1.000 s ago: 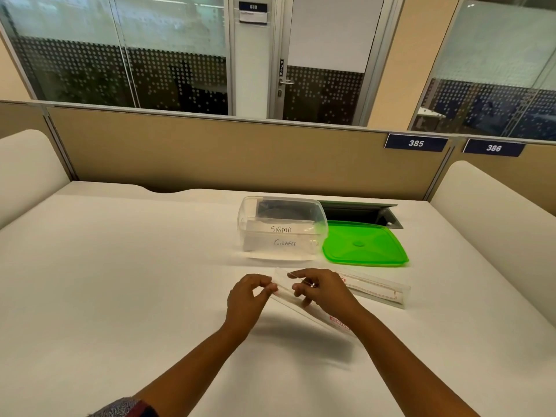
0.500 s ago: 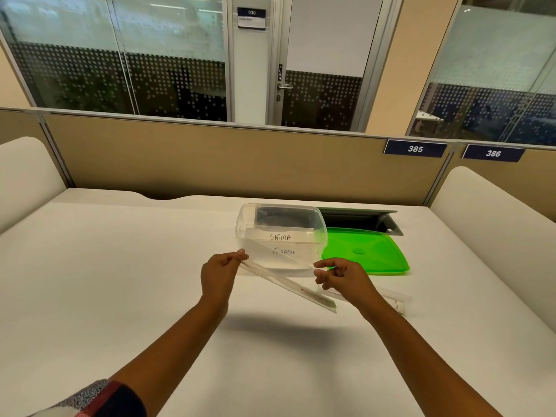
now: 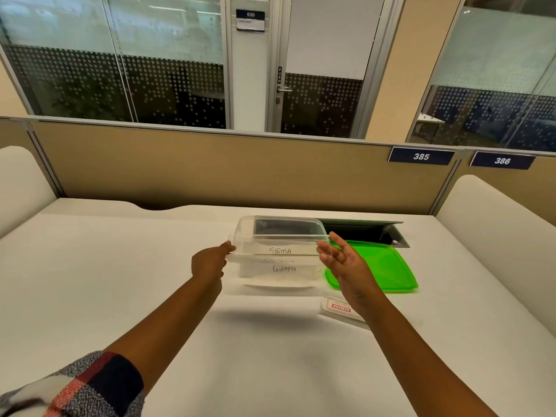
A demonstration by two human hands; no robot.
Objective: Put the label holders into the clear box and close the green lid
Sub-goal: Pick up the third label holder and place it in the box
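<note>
Both forearms reach forward over the white table, a plaid sleeve at 7 o'clock. Another label holder lies flat at 4 o'clock, partly under the right wrist. The left hand pinches one end of a clear label holder; the right hand, fingers spread loose, steadies the other end. Held slanted and low 0.5 s ago, the holder is now level at the clear box rim. The green lid lies at the box's 3 o'clock.
</note>
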